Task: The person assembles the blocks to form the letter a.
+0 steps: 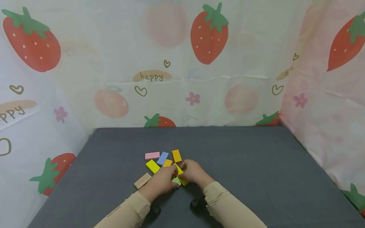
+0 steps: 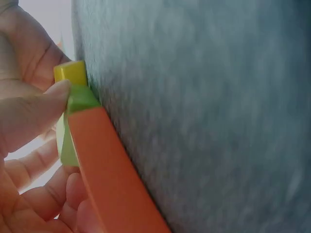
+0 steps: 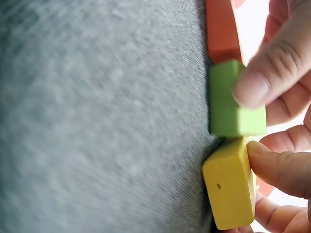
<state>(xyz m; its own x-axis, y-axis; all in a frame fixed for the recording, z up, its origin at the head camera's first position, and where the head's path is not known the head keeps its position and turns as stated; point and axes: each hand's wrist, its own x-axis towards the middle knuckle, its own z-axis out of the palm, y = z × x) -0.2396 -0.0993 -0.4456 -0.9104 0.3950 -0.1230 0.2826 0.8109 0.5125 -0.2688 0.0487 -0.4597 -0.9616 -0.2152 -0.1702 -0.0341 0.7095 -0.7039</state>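
My left hand [image 1: 161, 182] pinches a light green block [image 1: 176, 181], its thumb on the near face in the left wrist view. Beside it my right hand [image 1: 195, 172] pinches a yellow block [image 3: 228, 187], with the thumb against one edge and fingers behind. In the right wrist view the green and yellow blocks stand end to end, very close together. An orange-red block [image 2: 114, 170] lies in line on the green block's other side; the left hand hides it in the head view. Another yellow block [image 1: 178, 170] shows between the two hands.
Beyond the hands lie a pink block [image 1: 152, 156], a blue block [image 1: 163, 158] and two orange-yellow blocks [image 1: 176, 156]. A bright yellow block [image 1: 153, 166] and a plain wooden block [image 1: 143, 180] are left of them. Strawberry-print cloth [image 1: 182, 104] walls in the dark grey table [image 1: 256, 164].
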